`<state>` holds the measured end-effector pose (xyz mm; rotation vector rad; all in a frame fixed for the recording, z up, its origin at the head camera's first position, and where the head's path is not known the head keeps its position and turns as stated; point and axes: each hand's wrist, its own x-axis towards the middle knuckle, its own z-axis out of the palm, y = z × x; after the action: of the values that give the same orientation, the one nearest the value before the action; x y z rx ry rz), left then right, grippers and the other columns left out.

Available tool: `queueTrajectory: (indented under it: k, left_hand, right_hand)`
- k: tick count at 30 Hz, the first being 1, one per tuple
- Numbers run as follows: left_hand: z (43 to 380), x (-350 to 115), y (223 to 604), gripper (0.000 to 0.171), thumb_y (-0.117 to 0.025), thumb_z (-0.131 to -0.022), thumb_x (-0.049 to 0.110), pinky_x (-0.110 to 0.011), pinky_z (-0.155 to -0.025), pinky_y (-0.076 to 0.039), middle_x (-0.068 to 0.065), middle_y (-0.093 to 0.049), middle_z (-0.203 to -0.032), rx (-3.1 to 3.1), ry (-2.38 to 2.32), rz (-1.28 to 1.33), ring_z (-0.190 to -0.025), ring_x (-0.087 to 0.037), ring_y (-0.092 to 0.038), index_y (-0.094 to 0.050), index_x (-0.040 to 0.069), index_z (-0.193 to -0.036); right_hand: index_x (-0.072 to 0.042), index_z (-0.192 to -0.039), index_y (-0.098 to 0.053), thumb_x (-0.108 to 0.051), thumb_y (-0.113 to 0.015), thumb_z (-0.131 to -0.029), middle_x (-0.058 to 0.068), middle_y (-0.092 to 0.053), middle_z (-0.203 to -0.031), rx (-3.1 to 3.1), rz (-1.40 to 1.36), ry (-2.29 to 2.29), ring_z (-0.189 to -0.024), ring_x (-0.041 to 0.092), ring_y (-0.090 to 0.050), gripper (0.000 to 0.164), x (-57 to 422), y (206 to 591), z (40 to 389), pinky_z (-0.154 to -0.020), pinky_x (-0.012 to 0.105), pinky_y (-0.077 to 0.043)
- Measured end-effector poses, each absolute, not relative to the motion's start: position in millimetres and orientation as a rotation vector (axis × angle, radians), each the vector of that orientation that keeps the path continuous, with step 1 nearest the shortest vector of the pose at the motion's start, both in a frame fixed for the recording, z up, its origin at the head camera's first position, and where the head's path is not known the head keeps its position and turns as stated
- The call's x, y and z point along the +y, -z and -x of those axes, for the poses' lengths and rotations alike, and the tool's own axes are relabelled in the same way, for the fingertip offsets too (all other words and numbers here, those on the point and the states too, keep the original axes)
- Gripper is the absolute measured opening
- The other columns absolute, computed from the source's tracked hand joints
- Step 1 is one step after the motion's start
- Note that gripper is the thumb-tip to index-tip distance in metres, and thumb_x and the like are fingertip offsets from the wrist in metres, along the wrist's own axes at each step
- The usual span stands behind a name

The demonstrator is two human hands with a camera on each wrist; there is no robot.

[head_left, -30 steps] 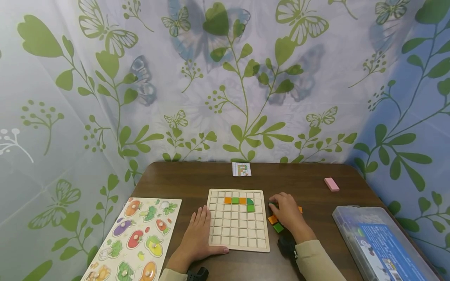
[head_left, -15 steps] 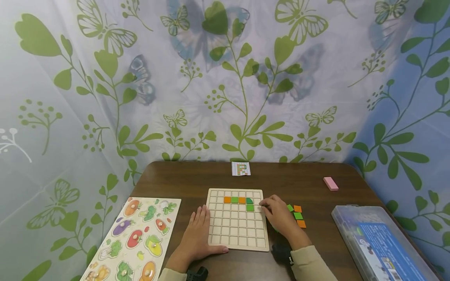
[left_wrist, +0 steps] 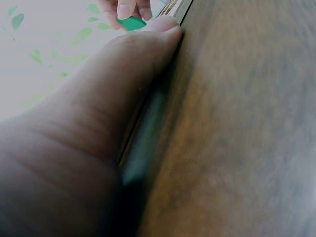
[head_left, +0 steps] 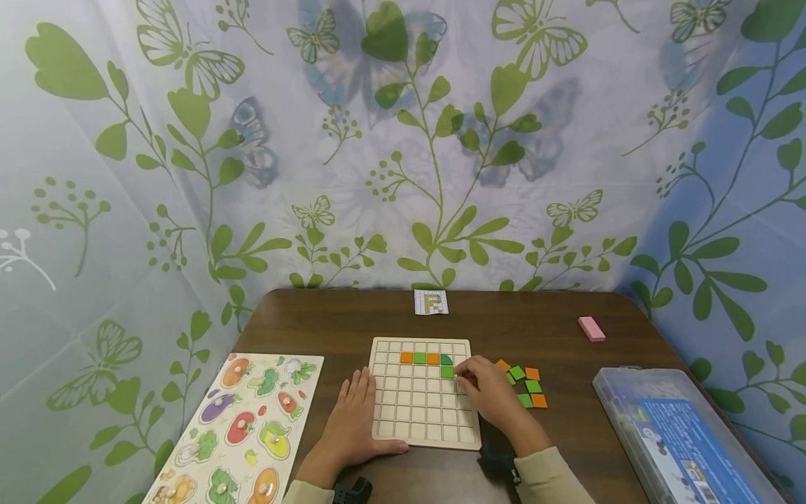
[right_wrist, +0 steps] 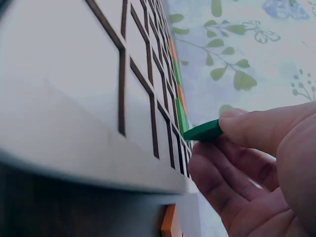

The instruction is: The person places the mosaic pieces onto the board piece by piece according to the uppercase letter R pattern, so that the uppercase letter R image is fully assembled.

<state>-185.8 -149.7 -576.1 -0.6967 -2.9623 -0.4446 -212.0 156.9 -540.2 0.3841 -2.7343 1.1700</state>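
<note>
A wooden grid board (head_left: 411, 400) lies at the middle of the table. Near its far edge sits a row of orange and green tiles, ending in a dark green tile with a rounded corner (head_left: 446, 360) and a light green tile (head_left: 448, 372) below that. My left hand (head_left: 356, 427) rests along the board's left edge, fingers straight, thumb at the near edge. Over the board's right side, my right hand (head_left: 494, 395) pinches a dark green tile (right_wrist: 205, 131) between thumb and fingers. In the left wrist view that green tile (left_wrist: 131, 22) shows beyond my left thumb.
Several loose orange and green tiles (head_left: 532, 386) lie right of the board. A vegetable puzzle board (head_left: 252, 420) is at the left, a clear plastic case (head_left: 680, 427) at the right. Farther back are a small pattern card (head_left: 431, 302) and a pink block (head_left: 592, 329).
My right hand has moved left from the loose tiles to over the board's right side, carrying the green tile. More loose tiles show behind it. My left hand stays in place.
</note>
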Motion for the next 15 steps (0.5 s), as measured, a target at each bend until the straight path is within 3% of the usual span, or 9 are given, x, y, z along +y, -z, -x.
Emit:
queueTrajectory:
  k: [15]
  left_hand:
    - [184.6, -149.5, 574.3, 0.142, -0.059, -0.073, 0.096, -0.058, -0.123, -0.016, -0.030, -0.020, -0.168, -2.958, 0.444, 0.692, -0.155, -0.044, -0.018, -0.027, -0.011, -0.161]
  right_hand:
    - [-0.011, -0.101, -0.079, -0.001, -0.082, -0.091, -0.008, -0.070, -0.098, -2.684, -0.363, -1.269, -0.087, 0.011, -0.065, 0.014, 146.5, 543.7, 209.0, -0.080, 0.035, -0.059]
